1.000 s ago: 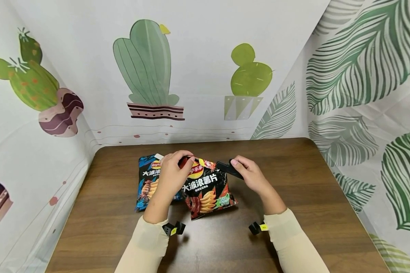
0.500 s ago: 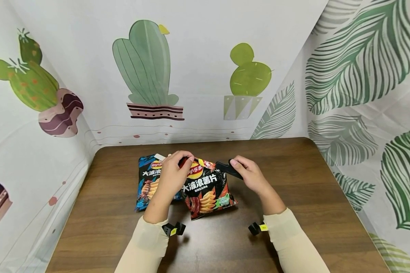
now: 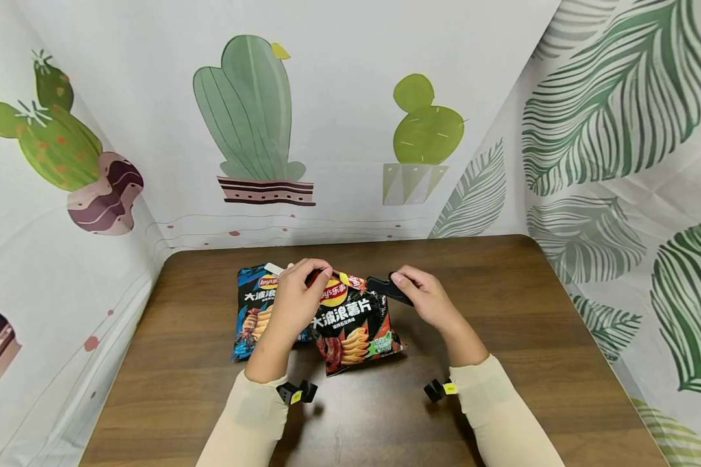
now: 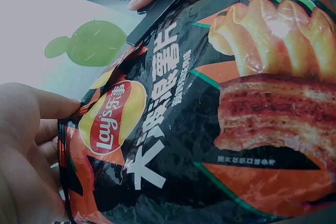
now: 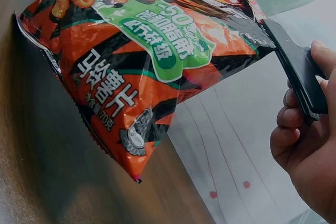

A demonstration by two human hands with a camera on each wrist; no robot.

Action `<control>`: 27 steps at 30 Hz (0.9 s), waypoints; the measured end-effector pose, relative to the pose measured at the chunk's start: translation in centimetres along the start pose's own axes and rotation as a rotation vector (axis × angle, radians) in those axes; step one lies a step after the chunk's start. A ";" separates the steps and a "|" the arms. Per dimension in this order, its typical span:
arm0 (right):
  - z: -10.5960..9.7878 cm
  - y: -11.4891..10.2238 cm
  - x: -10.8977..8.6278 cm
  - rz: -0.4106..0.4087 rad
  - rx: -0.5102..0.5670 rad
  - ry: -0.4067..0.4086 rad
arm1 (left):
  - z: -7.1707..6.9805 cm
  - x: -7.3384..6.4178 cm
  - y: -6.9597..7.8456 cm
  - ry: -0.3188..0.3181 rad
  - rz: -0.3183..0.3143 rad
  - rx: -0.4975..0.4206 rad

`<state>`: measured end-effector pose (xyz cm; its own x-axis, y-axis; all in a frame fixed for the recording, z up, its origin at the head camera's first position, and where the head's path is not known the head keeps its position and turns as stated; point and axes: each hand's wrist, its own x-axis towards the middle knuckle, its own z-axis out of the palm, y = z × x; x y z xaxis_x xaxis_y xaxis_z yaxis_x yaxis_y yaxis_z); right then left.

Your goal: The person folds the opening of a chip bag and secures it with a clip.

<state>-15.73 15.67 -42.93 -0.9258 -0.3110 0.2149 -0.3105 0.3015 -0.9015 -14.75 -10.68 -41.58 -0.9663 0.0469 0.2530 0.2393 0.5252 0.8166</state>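
A black and orange Lay's chip bag is held with its top edge raised and its printed front facing me. My left hand pinches its top left corner, thumb and fingers on the rim, as the left wrist view shows. In my right hand is a slim black bag sealer, gripped between thumb and curled fingers. The far end of the bag sealer meets the bag's top right edge. A blue Lay's chip bag lies to the left, partly hidden behind my left hand and the front bag.
The brown wooden table extends around the bags. A small white piece shows at the top of the blue bag. Behind the table hangs a cloth printed with cacti and leaves.
Hardly anything differs. The right hand and the bag sealer have shifted very slightly to the left along the bag's top edge; the left hand keeps its pinch.
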 end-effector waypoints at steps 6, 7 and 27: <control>0.1 -0.1 0.0 -0.009 0.001 -0.004 | -0.1 -0.1 0.0 -0.009 -0.009 -0.013; 0.1 -0.1 0.0 -0.009 0.000 -0.004 | -0.1 -0.1 0.0 -0.009 -0.011 -0.013; 0.6 -0.2 0.3 -0.060 0.016 -0.012 | -0.1 -0.1 0.3 -0.015 -0.020 -0.023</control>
<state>-15.76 14.98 -42.91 -0.9029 -0.3389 0.2643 -0.3618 0.2673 -0.8931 -14.56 -10.60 -41.30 -0.9722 0.0496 0.2288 0.2219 0.5069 0.8329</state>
